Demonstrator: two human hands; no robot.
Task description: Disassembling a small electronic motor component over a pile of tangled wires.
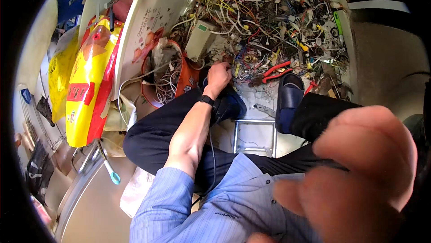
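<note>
Left hand (219, 79): down at the near edge of the scrap wire pile (258, 23), fingers curled, back of hand up. Fingertips hidden in the clutter, so can't tell if it's pinching anything. Black watch (206, 99) on that wrist.

Right hand (359, 166): up close to the lens, big and blurred, lower right. Fingers look bent, but can't tell whether they're pressed together or pinching something.

Wire pile location: floor ahead of both feet, spreading to the top of the view. Mixed cables, connectors, small parts.

Near left hand: off-white box (197, 41) with 1 green label, print too small to read. Orange bucket (186, 74) just left of it, white cables inside; markings on its side, not legible.

Right of left hand: red-handled tool (274, 70), lying by the right slipper (289, 97). Silver tool (264, 109) on the floor between the 2 feet, metal frame (255, 137) below it.

Writing: white panel (143, 23) at upper left has dark Latin lettering plus pink-red artwork. Yellow-and-red bag (87, 74) beside it has large characters, some on a red block. Blue striped shirt (215, 209) has 1 small line of dark script.

Also: green-handled tool (338, 23) at the pile's right edge.
</note>
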